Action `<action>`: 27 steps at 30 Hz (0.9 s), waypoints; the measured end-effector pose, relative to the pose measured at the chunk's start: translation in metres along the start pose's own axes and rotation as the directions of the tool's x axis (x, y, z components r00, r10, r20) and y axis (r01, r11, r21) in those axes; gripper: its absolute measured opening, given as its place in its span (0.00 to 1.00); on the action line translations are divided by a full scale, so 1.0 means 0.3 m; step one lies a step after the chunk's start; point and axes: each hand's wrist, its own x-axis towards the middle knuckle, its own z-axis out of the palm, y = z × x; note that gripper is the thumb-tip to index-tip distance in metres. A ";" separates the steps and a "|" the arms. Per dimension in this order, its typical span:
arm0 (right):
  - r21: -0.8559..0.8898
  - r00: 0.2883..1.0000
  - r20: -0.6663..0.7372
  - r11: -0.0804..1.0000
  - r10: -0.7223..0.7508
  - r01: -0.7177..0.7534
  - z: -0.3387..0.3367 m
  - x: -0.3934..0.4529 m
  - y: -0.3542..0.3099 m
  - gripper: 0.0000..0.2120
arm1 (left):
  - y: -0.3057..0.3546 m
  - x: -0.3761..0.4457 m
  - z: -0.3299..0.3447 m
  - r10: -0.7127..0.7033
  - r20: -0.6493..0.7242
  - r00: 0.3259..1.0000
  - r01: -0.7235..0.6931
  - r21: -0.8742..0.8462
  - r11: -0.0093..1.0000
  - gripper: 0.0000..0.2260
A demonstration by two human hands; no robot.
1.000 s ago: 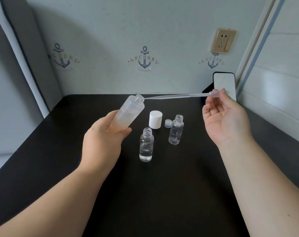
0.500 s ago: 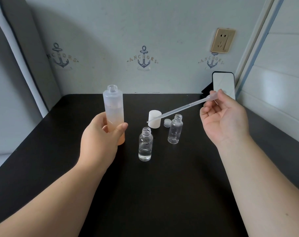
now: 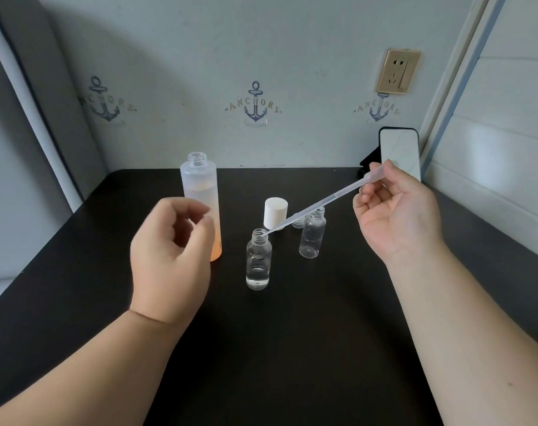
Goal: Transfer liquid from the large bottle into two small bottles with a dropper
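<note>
The large frosted bottle (image 3: 201,192), uncapped and orange-tinted low down, stands upright on the black table (image 3: 292,348). My left hand (image 3: 169,256) hovers just in front of it, fingers loosely curled, holding nothing. My right hand (image 3: 396,210) pinches the bulb of a clear plastic dropper (image 3: 323,202). The dropper slants down to the left, its tip at the mouth of the near small bottle (image 3: 258,261), which holds a little clear liquid. The second small bottle (image 3: 312,233) stands behind and to the right, seemingly without liquid.
A white cap (image 3: 275,212) stands behind the small bottles, with a small clear cap (image 3: 297,223) partly hidden beside it. A phone (image 3: 399,152) leans at the back right corner. A wall socket (image 3: 398,70) is above it. Walls close in left, back and right.
My left hand set the large bottle upright on the table and let go of it. My right hand swung the dropper down from the big bottle's mouth to the near small bottle's mouth.
</note>
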 end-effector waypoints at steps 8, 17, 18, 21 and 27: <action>0.004 1.000 0.001 1.000 -0.006 0.006 0.001 0.000 0.000 0.10 | -0.010 -0.015 0.027 -0.038 0.374 0.927 -0.001 0.103 0.995 0.17; -0.010 1.000 0.020 1.000 -0.008 0.008 0.001 0.001 -0.003 0.10 | -0.021 -0.016 0.043 -0.097 0.559 0.823 -0.072 0.272 0.960 0.12; -0.012 1.000 0.021 1.000 -0.010 0.010 0.001 0.001 -0.003 0.10 | -0.024 -0.015 0.044 -0.096 0.555 0.826 -0.074 0.276 0.958 0.10; -0.017 1.000 0.019 1.000 -0.016 0.016 0.002 0.001 -0.003 0.10 | -0.030 -0.016 0.044 -0.078 0.552 0.830 -0.077 0.251 0.965 0.09; -0.033 1.000 0.027 0.999 -0.009 0.010 0.000 0.000 -0.002 0.10 | -0.031 -0.012 0.040 -0.077 0.568 0.819 -0.053 0.209 0.976 0.14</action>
